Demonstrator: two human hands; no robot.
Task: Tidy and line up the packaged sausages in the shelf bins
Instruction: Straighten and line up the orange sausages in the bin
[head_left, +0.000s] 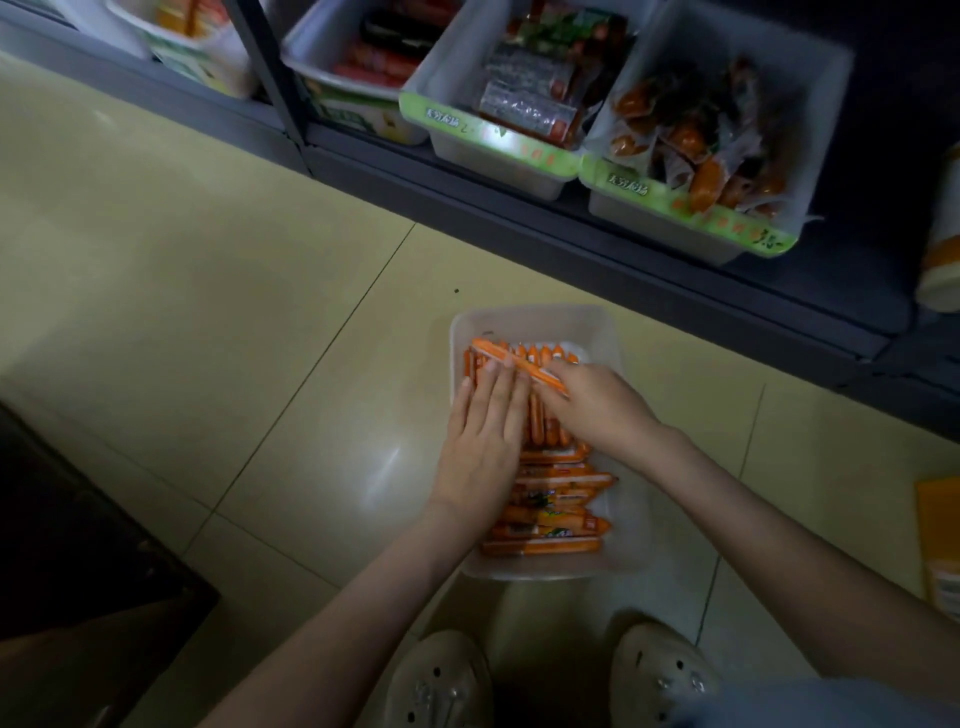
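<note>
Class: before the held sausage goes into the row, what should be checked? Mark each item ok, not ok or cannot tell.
1. Right hand grips the sausage: ok.
2. Left hand flat on the row: ok.
3. Bin sits flat on the floor: ok.
4. Near sausages lined up with the row: not ok, they lie crosswise.
5. Gap in the row for the sausage: cannot tell.

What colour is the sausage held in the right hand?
The sausage is orange with a pale strip; the head view shows it.
</note>
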